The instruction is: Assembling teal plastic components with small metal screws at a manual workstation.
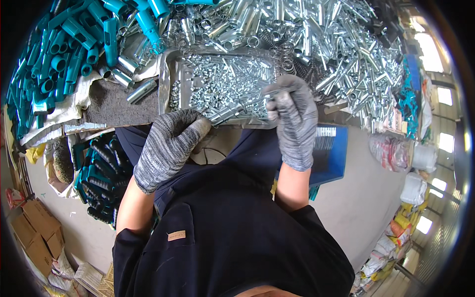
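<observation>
My left hand [168,146], in a grey knitted glove, is closed on one end of a shiny metal tube [226,114] above the near edge of a metal tray. Opposite it, my right hand [298,121], gloved the same way, pinches a thin metal rod [257,100] that slants down toward the tube's free end. Blur hides whether the rod touches the tube or enters it. Below both hands, the tray [165,81] holds many small silvery fittings [213,79] and pins.
Teal tubes [74,54] are heaped at the left of the bench, silvery tubes and rods [341,54] at the right. Coil springs [286,57] lie beside the tray. Below stand a blue crate [338,158] and a pile of teal parts with black grips [101,180].
</observation>
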Demonstrator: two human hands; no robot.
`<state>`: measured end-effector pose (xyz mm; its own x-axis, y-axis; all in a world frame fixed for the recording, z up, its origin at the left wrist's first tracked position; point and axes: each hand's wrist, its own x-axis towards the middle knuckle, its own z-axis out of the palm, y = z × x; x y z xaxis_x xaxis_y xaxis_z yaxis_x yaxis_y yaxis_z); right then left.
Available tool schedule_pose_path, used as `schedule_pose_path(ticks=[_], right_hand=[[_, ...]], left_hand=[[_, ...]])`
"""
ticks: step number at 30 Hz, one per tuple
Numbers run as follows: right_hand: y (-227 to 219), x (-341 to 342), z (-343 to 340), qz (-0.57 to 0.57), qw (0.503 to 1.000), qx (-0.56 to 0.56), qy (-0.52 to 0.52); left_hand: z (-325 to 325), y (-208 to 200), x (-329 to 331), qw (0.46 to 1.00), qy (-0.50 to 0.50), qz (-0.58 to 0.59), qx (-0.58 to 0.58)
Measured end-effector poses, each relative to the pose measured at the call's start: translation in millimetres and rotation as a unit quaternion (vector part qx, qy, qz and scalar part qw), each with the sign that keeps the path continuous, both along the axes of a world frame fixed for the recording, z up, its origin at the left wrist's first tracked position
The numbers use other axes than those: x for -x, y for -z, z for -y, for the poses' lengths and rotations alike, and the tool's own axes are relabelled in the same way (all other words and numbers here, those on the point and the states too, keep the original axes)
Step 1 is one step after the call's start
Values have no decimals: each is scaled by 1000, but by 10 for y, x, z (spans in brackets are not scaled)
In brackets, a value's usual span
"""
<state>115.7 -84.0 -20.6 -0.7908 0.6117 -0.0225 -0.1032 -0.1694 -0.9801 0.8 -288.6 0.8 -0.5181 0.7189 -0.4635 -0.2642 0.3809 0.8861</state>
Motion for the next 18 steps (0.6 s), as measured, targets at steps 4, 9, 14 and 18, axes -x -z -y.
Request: schedule_pose_path(ticks=[4,9,14,18], right_hand=[[37,57,76,9,999,31,-21],[55,52,-12,30,997,51,-54],[50,65,-80,49,996,37,-66],[38,73,-68,37,996,35,-76]], left_hand=[[-3,75,-16,999,-20,22,-26],[4,69,-19,1000,-6,-9,-10],[-4,82,-45,1000,-9,-23,-1],[8,90,-32,1000,-15,-4,-7]])
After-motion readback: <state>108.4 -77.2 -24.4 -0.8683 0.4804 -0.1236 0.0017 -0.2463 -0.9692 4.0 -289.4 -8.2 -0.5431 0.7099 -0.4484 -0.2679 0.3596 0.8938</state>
